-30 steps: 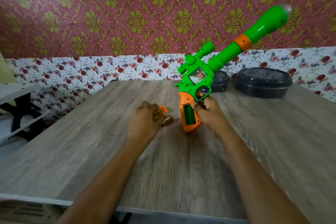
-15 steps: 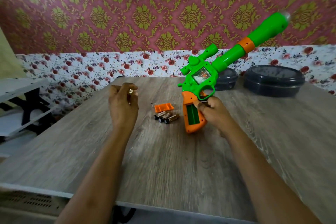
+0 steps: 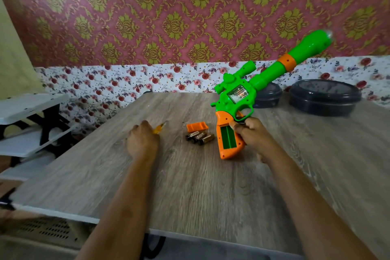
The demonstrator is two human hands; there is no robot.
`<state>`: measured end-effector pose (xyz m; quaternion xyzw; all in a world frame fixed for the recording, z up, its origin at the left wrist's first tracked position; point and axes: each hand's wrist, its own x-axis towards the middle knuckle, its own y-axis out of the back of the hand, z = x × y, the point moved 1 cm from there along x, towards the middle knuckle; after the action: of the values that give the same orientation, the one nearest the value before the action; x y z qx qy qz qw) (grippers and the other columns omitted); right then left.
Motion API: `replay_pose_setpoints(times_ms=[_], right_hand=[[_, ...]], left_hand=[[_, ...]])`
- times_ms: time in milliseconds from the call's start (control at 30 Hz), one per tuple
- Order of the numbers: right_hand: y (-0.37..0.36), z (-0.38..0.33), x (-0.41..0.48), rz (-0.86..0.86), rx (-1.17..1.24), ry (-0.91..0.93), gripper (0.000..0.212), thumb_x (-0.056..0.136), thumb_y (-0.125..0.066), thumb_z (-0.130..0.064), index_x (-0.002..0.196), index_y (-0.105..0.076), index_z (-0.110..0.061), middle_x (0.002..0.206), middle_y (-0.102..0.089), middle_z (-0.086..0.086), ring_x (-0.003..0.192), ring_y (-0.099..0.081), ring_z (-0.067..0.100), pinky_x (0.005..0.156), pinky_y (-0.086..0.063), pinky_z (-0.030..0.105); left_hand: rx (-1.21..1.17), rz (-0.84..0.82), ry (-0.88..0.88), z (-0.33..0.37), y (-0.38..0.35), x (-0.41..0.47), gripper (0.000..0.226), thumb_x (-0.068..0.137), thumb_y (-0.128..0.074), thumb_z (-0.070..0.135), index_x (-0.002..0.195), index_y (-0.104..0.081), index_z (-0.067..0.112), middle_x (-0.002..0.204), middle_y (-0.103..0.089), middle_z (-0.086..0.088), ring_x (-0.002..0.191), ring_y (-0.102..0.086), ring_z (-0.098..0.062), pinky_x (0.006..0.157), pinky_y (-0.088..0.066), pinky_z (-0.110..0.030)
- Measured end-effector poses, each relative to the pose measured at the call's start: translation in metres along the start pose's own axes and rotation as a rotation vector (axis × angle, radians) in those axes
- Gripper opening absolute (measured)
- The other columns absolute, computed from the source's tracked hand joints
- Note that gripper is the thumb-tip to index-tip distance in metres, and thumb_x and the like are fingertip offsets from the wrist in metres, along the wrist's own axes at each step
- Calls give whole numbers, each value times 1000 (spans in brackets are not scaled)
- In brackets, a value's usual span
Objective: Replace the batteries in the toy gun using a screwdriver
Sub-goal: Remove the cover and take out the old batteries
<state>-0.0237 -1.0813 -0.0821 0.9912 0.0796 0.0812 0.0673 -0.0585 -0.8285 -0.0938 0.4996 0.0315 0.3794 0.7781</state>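
1. Far left of the toy gun (image 3: 236, 99), off the edge of the wood-grain surface (image 3: 190, 186), stands a white shelf (image 3: 31, 107) on dark supports.
2. The left hand (image 3: 143, 141) rests knuckles-up on the surface, well to the left of the gun. Its fingers are clenched around the handle of the screwdriver (image 3: 159, 129). The view is blurred there, so the exact grip is hard to read.
3. The screwdriver's yellow handle sticks out from under that hand and points toward the gun. Its thin shaft is a faint streak.
4. An orange battery cover (image 3: 197, 127) lies flat on the surface, just left of the gun's grip.
5. Three batteries (image 3: 199, 137), dark with gold ends, lie side by side touching one another. They sit just in front of the cover and near the left side of the grip.
6. The toy gun is propped with the butt of its orange grip on the surface. Its green barrel slants up and to the right, toward the patterned wall. The battery compartment (image 3: 226, 136) in the grip is uncovered, showing a green cavity with no cells inside.
7. The right hand (image 3: 253, 135) holds the gun from its right side. Its fingers are wrapped around the grip just under the trigger guard.
8. Behind the gun sit two dark round lidded containers. The smaller container (image 3: 268, 95) is partly hidden by the barrel. The larger container (image 3: 325, 97) is further right.
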Motion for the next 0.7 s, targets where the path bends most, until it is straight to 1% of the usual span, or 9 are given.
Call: replay_pose_setpoints(times_ms=[100,167,267,333,367,433,500,600,700], right_hand=[[0,-4,-2,-12,48,-32,10,93,-54,-17,101,-58,-15,92,-64,2,93,-60,19,86,-46,32],[0,-6,-3,-20,105,-62,6,92,-54,-17,96,-59,-16,88,-64,-1,90,-61,18,89,-47,34],[-1,-9,-4,-30,171,-81,6,91,-56,-16,90,-61,-18,85,-66,-1,84,-63,16,86,-49,35],[-1,-9,-6,-20,197,-99,6,89,-59,-14,85,-64,-16,75,-70,-4,75,-66,11,79,-52,33],[-1,-9,-6,-13,204,-110,7,87,-61,-14,81,-64,-14,68,-70,-6,67,-66,7,74,-52,31],[-1,-11,-9,-3,214,-145,8,85,-64,-12,77,-64,-12,60,-69,-6,55,-65,3,66,-53,28],[-3,-18,-14,-16,270,-177,7,84,-64,-9,76,-64,-10,57,-69,-4,50,-65,4,55,-55,23],[-3,-27,-28,-81,329,-220,6,86,-61,-7,80,-63,-8,53,-68,-3,48,-65,6,46,-53,20],[1,-24,-51,-104,337,-252,8,87,-59,-5,80,-63,-8,52,-67,-2,47,-64,6,45,-53,19]], left_hand=[[82,-1,-10,-2,-1,0,23,87,-59,20,109,-58,11,115,-58,-17,112,-50,-35,99,-39,-48],[59,46,-58,2,3,-1,28,87,-59,24,113,-58,13,119,-56,-16,115,-48,-35,98,-35,-46],[-294,97,-222,20,9,-8,20,86,-61,21,105,-61,13,106,-64,-9,95,-57,-23,83,-45,-32],[-573,-52,-272,37,13,-21,14,87,-63,21,99,-63,13,93,-66,-1,83,-60,-16,78,-50,-31],[-699,-166,-273,45,16,-28,15,88,-63,21,101,-64,13,91,-65,-1,85,-62,-18,80,-52,-34],[-879,-406,-259,57,21,-46,22,90,-61,23,111,-61,16,95,-65,-4,92,-64,-22,84,-55,-40],[-977,-610,-235,64,26,-61,29,92,-58,24,121,-57,22,100,-65,-2,93,-65,-18,81,-58,-35],[-1043,-747,-242,68,28,-74,34,92,-59,21,125,-55,28,101,-69,2,87,-69,-10,73,-58,-25],[-1144,-825,-183,69,31,-82,41,87,-63,7,126,-55,19,106,-69,-5,90,-69,-13,76,-58,-27]])
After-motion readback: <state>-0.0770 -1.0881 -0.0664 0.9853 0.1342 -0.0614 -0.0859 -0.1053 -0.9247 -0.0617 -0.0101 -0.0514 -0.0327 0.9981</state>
